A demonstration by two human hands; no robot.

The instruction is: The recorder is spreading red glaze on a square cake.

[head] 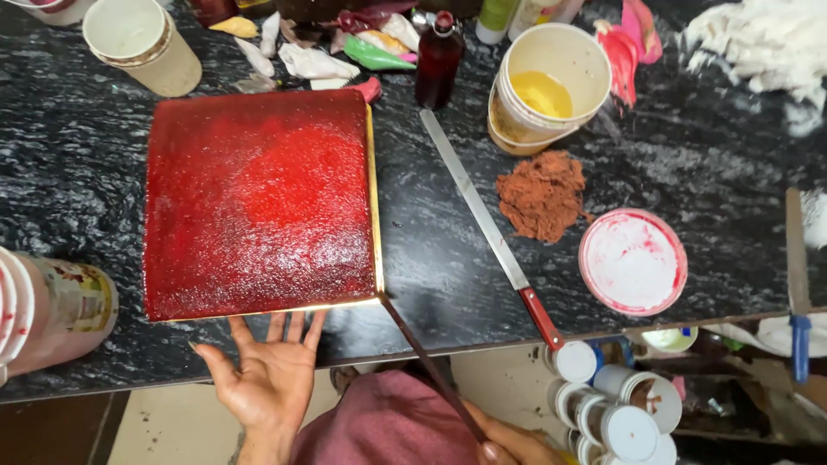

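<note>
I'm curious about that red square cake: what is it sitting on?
The red glazed cake sits on a gold board, showing only as a thin edge along its right and near sides; the rest is covered.

The right hand [508,443] is cut off by the bottom edge; only 1 thumb and part of the palm show, so its hold on the thin dark blade [428,366] cannot be fully read. Just beside that grip, the blade's handle end is hidden under the thumb. The left hand [269,379] loses its wrist to the same edge, and its fingertips slip under the red square cake [258,202]. Left of that hand, a plastic tub [56,314] runs off the frame. Right of the grip, white-lidded jars [624,413] are partly cropped below.
</note>
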